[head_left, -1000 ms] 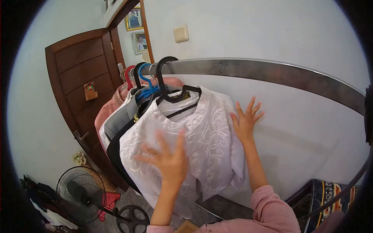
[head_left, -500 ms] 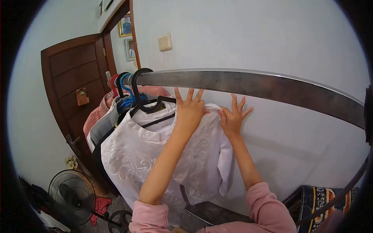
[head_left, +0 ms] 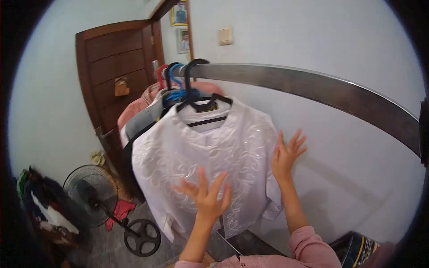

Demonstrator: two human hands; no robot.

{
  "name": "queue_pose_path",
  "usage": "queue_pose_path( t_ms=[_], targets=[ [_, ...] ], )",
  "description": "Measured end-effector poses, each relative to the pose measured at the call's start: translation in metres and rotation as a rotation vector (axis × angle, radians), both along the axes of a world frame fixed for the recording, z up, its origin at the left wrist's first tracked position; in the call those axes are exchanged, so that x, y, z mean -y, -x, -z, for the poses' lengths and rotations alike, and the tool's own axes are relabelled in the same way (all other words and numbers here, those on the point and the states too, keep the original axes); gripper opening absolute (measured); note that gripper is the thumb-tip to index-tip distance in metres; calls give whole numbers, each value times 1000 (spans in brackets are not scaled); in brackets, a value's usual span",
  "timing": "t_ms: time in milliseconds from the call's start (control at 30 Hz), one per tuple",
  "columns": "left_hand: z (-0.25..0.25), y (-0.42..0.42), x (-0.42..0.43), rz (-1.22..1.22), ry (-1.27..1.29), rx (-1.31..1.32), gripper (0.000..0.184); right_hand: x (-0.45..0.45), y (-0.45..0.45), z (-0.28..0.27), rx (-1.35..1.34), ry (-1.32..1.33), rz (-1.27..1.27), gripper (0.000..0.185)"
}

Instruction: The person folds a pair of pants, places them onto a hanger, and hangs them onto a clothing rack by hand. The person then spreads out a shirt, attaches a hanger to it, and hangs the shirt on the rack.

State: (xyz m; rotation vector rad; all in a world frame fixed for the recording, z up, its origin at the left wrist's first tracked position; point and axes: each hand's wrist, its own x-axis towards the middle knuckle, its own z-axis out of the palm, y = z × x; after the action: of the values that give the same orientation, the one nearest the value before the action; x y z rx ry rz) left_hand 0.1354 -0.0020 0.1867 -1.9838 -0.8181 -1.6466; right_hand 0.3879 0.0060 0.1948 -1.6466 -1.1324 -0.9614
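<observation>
A white embroidered shirt hangs on a black hanger at the left end of a metal rail. In front of the shirt's lower middle, my left hand has its fingers spread and holds nothing. My right hand is beside the shirt's right edge, fingers apart, also with nothing in it; whether it touches the sleeve I cannot tell. Behind the white shirt hang grey, black and pink garments on blue, black and red hangers.
A brown wooden door stands at the left. Below it are a standing fan, a red cloth and a heap of clothes. A light switch is on the wall. A dark patterned textile lies at the lower right.
My left hand has left the shirt's shoulder and moved down in front of its chest. My right hand has moved down from the shoulder to the shirt's side. The view has shifted.
</observation>
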Motion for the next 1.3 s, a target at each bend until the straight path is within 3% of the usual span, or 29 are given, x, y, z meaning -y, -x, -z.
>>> queue_pose_path(
  t_ms=[67, 133, 200, 233, 267, 400, 500, 600, 667, 733, 800, 867, 900, 933, 1000, 1100, 1200, 1300],
  targets=[
    [40, 41, -5, -149, -5, 100, 48, -1, 34, -6, -12, -25, -142, 46],
    [68, 82, -3, -408, 301, 415, 53, -5, 73, -4, 124, 12, -353, 48],
    [84, 118, -2, -516, 407, 535, 59, -13, 119, 3, 161, 59, -505, 44],
    [89, 131, -3, -555, 421, 577, 64, -20, 141, 6, 357, 85, -604, 44],
    [91, 138, -3, -564, 478, 613, 62, -24, 162, 6, 553, 102, -695, 45],
    [127, 158, -9, -262, 876, 387, 25, -42, 233, -39, 677, 61, -840, 50],
    [126, 143, 5, -315, 617, 362, 32, -41, 270, -82, 645, -13, -865, 51],
    [139, 158, 9, -335, 452, 303, 35, -39, 289, -78, 595, 27, -880, 56],
    [136, 174, 13, -309, 363, 283, 35, -40, 292, -23, 788, 460, -811, 61],
    [132, 188, 19, -214, 345, 425, 34, -41, 270, 74, 1119, 522, -726, 65],
    [144, 202, 13, -220, 430, 448, 24, -20, 249, 119, 1148, 696, -791, 65],
    [150, 205, 7, -228, 662, 507, 16, -9, 251, 87, 1070, 778, -916, 62],
    [160, 207, 4, -220, 766, 337, 32, -2, 251, 65, 980, 849, -1036, 58],
    [160, 200, 5, -205, 778, 330, 32, 1, 254, 45, 967, 864, -1026, 58],
    [159, 172, 5, -206, 793, 88, 51, -1, 266, 6, 781, 329, -900, 47],
    [171, 139, -5, -159, 915, -61, 67, -2, 273, -28, 563, 214, -745, 42],
    [176, 123, -18, -112, 935, 18, 72, -1, 274, -29, 504, 278, -723, 40],
    [174, 123, -32, -93, 879, 108, 59, 2, 277, -13, 568, 291, -703, 41]
  ],
)
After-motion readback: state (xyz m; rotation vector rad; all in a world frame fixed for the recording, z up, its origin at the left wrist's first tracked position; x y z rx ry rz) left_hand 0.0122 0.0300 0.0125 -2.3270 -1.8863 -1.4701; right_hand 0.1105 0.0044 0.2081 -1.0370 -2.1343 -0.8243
